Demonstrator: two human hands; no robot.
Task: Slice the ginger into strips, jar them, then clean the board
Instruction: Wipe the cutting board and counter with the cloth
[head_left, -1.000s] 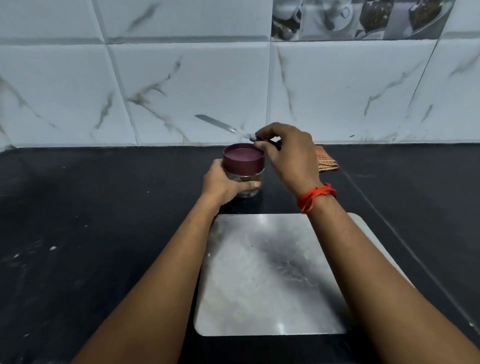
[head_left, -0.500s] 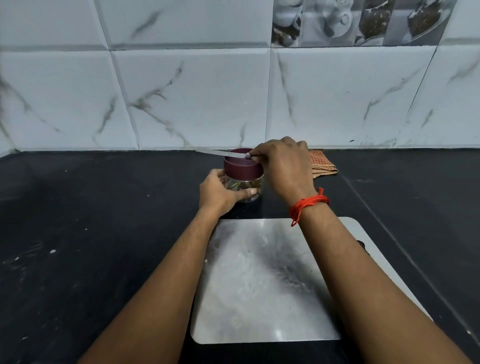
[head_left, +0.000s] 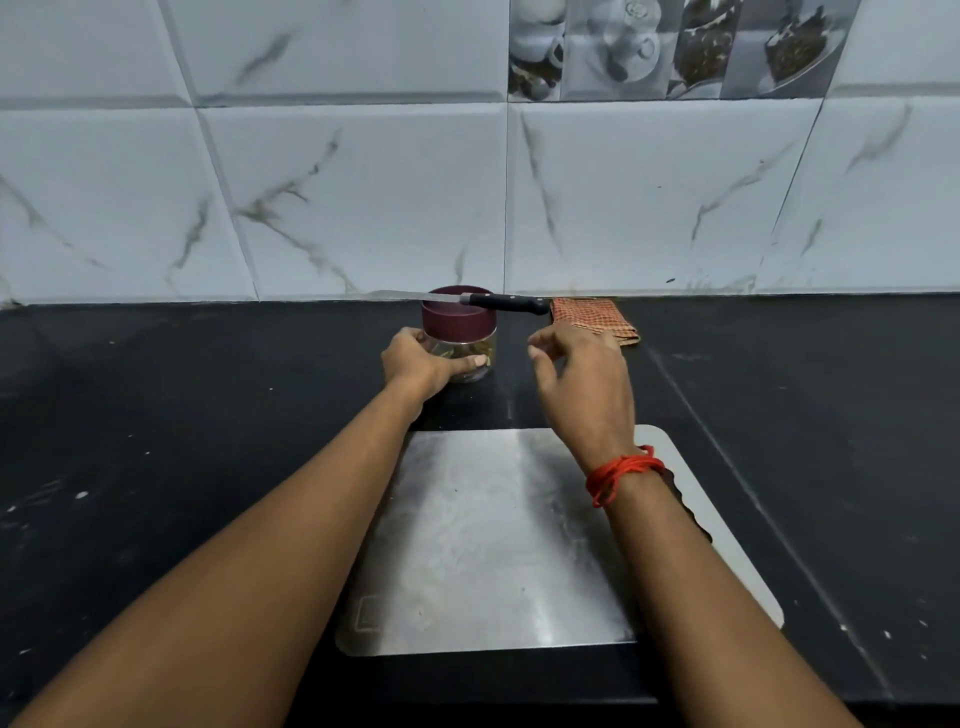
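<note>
Head view, centre of frame: the left hand (head_left: 415, 364) grips the clear glass jar with a maroon lid (head_left: 460, 332), ginger strips inside. A black-handled knife (head_left: 467, 299) lies balanced across the lid. The right hand (head_left: 582, 384) hovers beside the jar, loosely curled and empty. Any nudge of the jar could send the knife sliding off.

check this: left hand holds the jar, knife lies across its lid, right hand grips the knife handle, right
Not quite. The head view shows the right hand holding nothing, clear of the knife. The left hand does hold the jar, and the knife does lie across its lid.
</note>
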